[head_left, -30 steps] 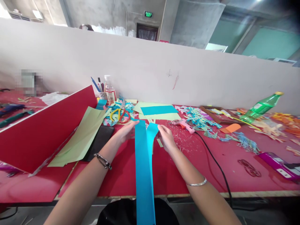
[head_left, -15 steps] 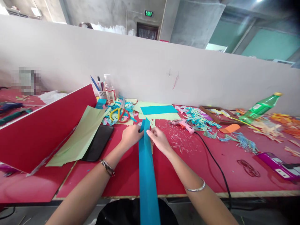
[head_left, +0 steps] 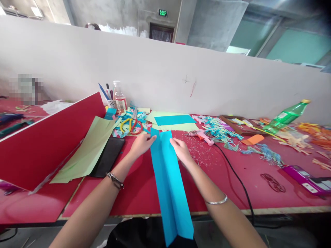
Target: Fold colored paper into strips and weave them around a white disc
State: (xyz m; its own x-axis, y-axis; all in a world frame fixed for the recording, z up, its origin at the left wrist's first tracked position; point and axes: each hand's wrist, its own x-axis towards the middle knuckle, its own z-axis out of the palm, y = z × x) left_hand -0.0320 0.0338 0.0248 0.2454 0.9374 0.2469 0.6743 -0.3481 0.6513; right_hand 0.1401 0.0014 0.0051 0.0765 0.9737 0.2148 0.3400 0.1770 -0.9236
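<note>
A long blue paper strip (head_left: 169, 182), creased down its length, hangs between my hands and reaches over the table's front edge. My left hand (head_left: 142, 144) pinches its far left corner between thumb and fingers. At the far right corner, my right hand (head_left: 181, 150) grips the other edge. The two halves stand apart in a shallow V around the crease. Beyond the strip, a flat blue paper piece (head_left: 176, 120) lies on pale green paper (head_left: 181, 127). Scissors with red and yellow handles (head_left: 131, 125) rest on paper scraps just past my left hand.
Right of my hands lies a pink glue gun (head_left: 204, 136) with a black cord. A green bottle (head_left: 287, 117) leans near a brown tray (head_left: 230, 127). At left are a black phone (head_left: 108, 156), green sheets (head_left: 85, 151) and an upright red board (head_left: 51, 141). A white partition (head_left: 155, 72) stands behind.
My hands have moved apart, and the folded blue strip has opened out along its crease. Its near end has swung slightly to the right and up into view.
</note>
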